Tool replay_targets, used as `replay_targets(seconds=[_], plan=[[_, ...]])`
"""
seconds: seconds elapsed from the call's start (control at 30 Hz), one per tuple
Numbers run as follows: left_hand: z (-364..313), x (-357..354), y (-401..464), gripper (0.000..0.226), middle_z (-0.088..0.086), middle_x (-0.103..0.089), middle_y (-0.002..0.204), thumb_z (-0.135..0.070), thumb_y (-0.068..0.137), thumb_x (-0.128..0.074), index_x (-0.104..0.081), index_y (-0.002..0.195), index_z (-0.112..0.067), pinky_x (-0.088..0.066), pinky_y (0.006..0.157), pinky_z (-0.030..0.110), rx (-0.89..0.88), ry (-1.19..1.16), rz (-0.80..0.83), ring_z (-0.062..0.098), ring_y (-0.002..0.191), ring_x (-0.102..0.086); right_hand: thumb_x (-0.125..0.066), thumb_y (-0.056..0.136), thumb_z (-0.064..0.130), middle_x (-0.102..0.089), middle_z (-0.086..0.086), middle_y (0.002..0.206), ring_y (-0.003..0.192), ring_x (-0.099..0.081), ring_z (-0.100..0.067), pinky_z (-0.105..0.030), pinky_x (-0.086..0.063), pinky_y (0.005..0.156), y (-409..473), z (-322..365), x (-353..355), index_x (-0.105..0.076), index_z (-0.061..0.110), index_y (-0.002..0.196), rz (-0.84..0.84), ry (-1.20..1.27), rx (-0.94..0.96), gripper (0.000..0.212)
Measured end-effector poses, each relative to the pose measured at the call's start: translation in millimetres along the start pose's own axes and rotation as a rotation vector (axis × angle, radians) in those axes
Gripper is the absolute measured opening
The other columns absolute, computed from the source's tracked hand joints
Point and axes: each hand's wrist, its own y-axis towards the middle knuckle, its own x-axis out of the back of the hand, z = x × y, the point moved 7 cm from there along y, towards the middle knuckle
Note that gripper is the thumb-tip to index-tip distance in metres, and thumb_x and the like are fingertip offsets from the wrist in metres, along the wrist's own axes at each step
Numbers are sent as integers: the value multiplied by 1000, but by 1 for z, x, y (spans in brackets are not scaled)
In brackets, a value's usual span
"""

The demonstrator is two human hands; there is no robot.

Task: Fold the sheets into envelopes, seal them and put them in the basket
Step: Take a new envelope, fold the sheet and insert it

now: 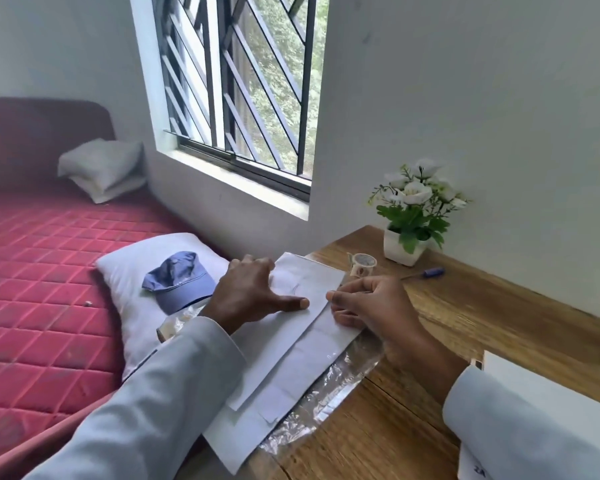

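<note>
A white sheet (291,344) lies partly folded on top of a stack of white sheets (243,434) at the left end of the wooden desk (465,327). My left hand (253,292) lies flat on the folded sheet, its thumb stretched out and pressing the paper. My right hand (371,306) pinches the sheet's right edge between thumb and fingers. No basket is in view.
Clear plastic wrap (329,396) lies under the stack. A tape roll (362,264), a blue pen (426,272) and a potted white flower (411,216) stand at the back of the desk. To the left are a bed, a pillow (136,285) and a blue cap (179,280).
</note>
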Motion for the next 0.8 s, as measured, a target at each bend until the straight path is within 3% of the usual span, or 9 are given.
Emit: replay_targets(seconds=[0.27,0.33,0.4,0.47,0.57,0.7,0.8], plan=[[-4,11,-2,80,11,-59,107,-61,55,-85,-62,115,-14,-45,90,40,-10,-168,-126,31,105,-52,-82,74,-1,-72,-25,95,67,-71,-24,-29,-63,60,4,-10,-13,-62,-8,109,33,292,-178,41],[-3,17,-3,56,8,-65,91,-54,57,-80,-69,95,-14,-46,75,35,-30,-294,-164,27,88,-58,-82,75,1,-71,-21,85,62,-70,-22,-27,-62,58,4,-11,-14,-61,-9,112,78,328,-203,43],[-1,21,-4,30,3,-60,67,-40,69,-74,-65,69,-12,-40,61,33,-19,-422,-193,25,67,-53,-82,76,4,-68,-15,78,57,-67,-19,-26,-60,54,5,-10,-12,-63,-7,109,108,348,-208,40],[-2,24,-3,37,1,-44,55,-24,85,-71,-52,59,-7,-31,56,31,-28,-548,-163,23,57,-39,-83,76,8,-66,-11,79,57,-62,-17,-24,-57,51,6,-9,-9,-64,1,104,105,368,-198,34],[-14,36,-4,39,7,-37,63,-18,93,-64,-48,66,5,-27,56,30,-98,-667,-33,17,60,-33,-85,73,13,-67,-8,89,69,-62,-17,-26,-59,59,6,-4,-3,-63,8,103,30,348,-116,37],[-29,62,-6,29,13,-50,68,-17,94,-63,-59,78,6,-37,60,34,-186,-686,59,20,63,-45,-85,73,16,-68,-8,104,94,-67,-23,-38,-60,82,1,16,7,-61,13,111,-24,326,46,45],[-44,78,-4,25,21,-64,77,-17,94,-64,-66,88,7,-46,65,39,-242,-689,136,25,68,-58,-84,74,14,-73,-13,108,100,-70,-29,-37,-58,76,-8,34,15,-64,12,108,33,332,92,40]])
